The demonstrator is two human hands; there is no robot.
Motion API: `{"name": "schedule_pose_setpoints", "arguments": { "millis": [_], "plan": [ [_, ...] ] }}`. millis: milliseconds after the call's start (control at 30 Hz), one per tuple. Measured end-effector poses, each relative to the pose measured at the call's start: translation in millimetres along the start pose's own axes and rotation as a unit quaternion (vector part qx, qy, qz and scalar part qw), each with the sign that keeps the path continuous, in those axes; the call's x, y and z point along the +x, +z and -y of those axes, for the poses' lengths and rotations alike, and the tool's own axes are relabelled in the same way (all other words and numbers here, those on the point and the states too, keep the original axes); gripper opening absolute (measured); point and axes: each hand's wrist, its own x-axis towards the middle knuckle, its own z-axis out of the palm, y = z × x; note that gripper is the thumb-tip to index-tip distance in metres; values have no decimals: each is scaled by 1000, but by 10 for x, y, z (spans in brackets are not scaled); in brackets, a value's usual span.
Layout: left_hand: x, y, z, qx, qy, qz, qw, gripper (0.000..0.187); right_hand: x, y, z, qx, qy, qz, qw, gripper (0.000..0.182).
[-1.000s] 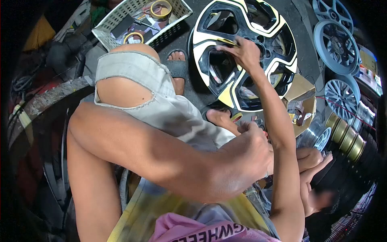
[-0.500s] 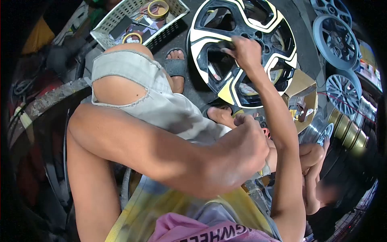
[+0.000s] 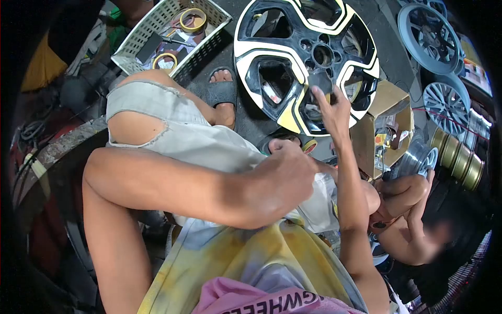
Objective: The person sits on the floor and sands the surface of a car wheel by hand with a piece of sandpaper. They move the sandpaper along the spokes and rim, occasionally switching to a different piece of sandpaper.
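A two-tone alloy wheel, black with white and yellow bands, lies face up in front of the seated person, near the top of the view. The right hand reaches over its near side and grips a dark grey pad between thumb and fingers, just below the centre bore. The left hand is closed in a loose fist above the lap, well apart from the wheel; whether anything is inside it cannot be told.

Left of the wheel, a white plastic basket carries two yellow tape rolls among dark scraps and small tools. A sandaled foot rests between basket and wheel, and another tape roll sits near the wheel's lower edge. At right, an open cardboard box stands just beside the wheel, with grey wheel rims and a gold wheel barrel beyond. Another person sits at lower right.
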Motion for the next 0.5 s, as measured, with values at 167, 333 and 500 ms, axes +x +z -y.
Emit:
{"name": "schedule_pose_setpoints", "arguments": {
  "millis": [167, 333, 500],
  "plan": [
    [55, 184, 294, -101, -27, 212, 972, 14, -610, 74, -179, 244, 161, 35, 956, 27],
    [269, 412, 658, -149, -238, 189, 941, 36, -855, 9, -81, 336, 133, 34, 932, 26],
    [573, 488, 789, -452, -321, 101, 826, 33, -943, -154, 206, 363, 73, 29, 929, 24]
  ]
}}
